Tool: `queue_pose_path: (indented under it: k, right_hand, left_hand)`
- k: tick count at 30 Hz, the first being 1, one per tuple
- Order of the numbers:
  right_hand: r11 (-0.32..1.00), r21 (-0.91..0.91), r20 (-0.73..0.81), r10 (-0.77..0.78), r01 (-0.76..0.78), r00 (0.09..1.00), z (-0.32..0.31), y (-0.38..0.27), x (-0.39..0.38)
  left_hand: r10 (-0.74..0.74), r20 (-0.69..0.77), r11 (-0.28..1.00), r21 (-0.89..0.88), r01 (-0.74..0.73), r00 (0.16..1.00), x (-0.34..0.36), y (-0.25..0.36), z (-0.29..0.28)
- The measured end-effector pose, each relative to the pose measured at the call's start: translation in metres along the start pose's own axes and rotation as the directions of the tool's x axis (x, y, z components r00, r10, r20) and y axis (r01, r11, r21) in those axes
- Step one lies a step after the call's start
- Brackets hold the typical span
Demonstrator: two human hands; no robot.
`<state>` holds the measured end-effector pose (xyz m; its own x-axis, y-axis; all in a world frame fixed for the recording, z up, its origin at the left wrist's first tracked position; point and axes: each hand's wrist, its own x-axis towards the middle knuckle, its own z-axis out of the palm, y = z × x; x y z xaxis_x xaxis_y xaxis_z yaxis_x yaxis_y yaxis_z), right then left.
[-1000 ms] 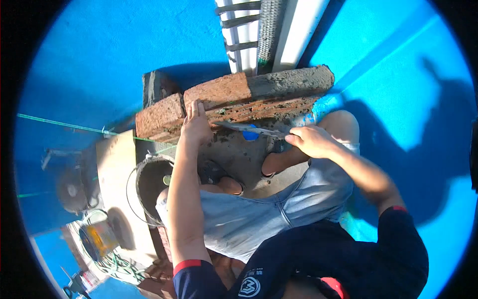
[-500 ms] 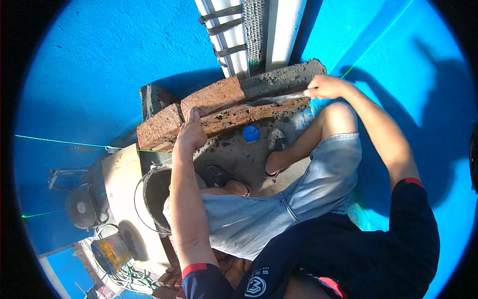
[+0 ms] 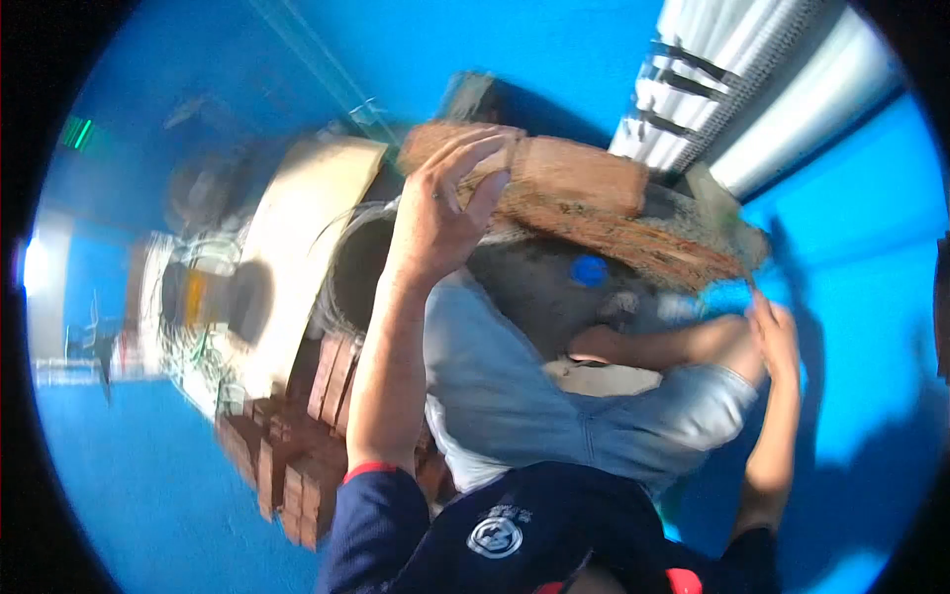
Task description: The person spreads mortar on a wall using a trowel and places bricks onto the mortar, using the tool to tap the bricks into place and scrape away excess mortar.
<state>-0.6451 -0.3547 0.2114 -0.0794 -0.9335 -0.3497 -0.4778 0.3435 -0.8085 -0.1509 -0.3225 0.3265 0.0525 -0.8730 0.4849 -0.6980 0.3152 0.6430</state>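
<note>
A low wall of red bricks runs below the blue wall, with wet grey mortar along its near face. Over its left end brick is my left hand, fingers spread and thumb apart, holding nothing; whether the fingertips touch the brick I cannot tell. My right hand is beside my right knee, near the wall's right end. Its fingers look pressed together, and what they hold, if anything, is lost in the blur. A round blue object lies on the dark floor between the wall and my legs.
White pipes with black straps rise behind the wall. Left of my forearm stand a dark bucket, a pale board and stacked bricks. A yellow-marked pail and tangled hoses are farther left.
The view has swung, shifting the wall and pipes rightward. My left hand has lifted and spread its fingers. My right hand has dropped from the wall's top toward my knee; its thin metal tool no longer shows clearly.
</note>
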Motion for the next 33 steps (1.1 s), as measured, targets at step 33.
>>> queue_pose_path:
  k: [33]
  right_hand:
    - [-0.144, -0.868, 0.459, -0.595, 0.475, 0.659, 0.097, 0.016, -0.040]
  left_hand:
    - [-0.811, 0.017, 0.446, 0.664, 0.600, 0.585, -0.437, -0.134, 0.024]
